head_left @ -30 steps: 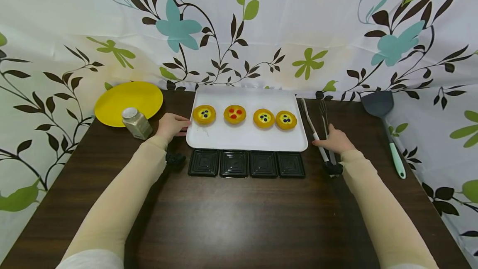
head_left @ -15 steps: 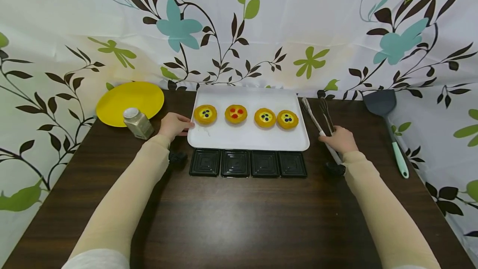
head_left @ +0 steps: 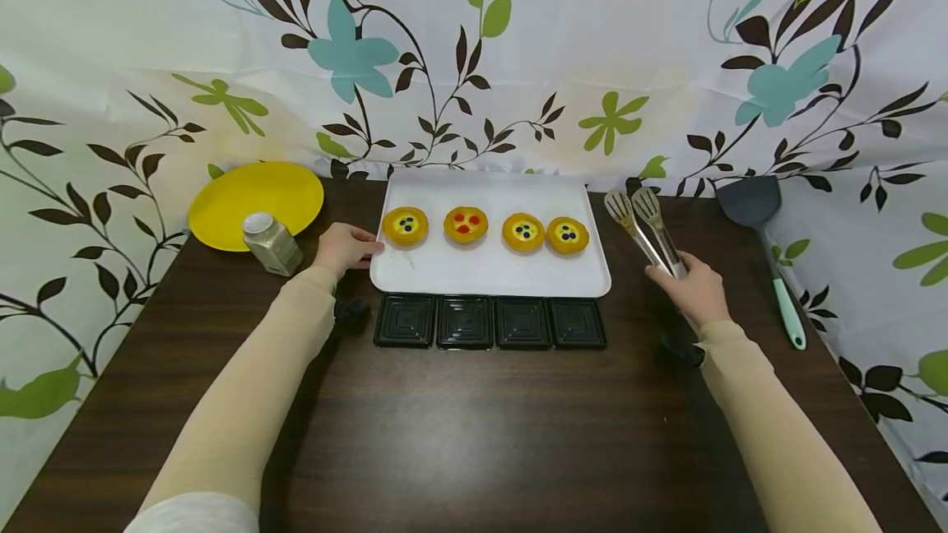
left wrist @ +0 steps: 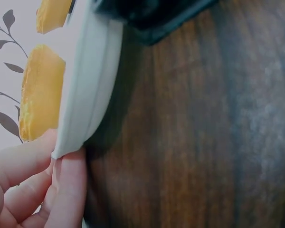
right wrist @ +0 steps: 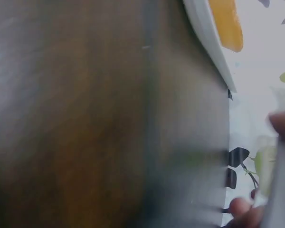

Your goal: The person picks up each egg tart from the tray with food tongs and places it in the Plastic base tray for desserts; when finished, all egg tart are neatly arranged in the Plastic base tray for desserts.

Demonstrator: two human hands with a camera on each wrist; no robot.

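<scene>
On the left, my left hand [head_left: 345, 248] pinches the short edge of a white tray [head_left: 489, 274]; in the left wrist view thumb and fingers [left wrist: 69, 190] squeeze its rim. Four is avoided here: several round tarts stand in a row on it, among them a tart with red dots [head_left: 466, 225] and a tart with dark blue dots [head_left: 405, 226]. My right hand [head_left: 694, 290] grips metal tongs [head_left: 655, 229] right of the tray, their slotted heads apart and pointing to the back. In the right wrist view that hand [right wrist: 249, 216] is blurred and mostly cut off.
Several black square dishes [head_left: 465, 322] line the tray's front edge. A yellow plate [head_left: 222, 204] and a shaker jar [head_left: 272, 243] are at the left. A grey spatula with a mint handle [head_left: 788, 315] lies at the right. A patterned cloth [head_left: 518, 64] hangs behind the dark table [head_left: 459, 434].
My right hand has taken up the tongs and drawn them right and nearer; their heads have turned into view. My left hand stays at the tray's edge.
</scene>
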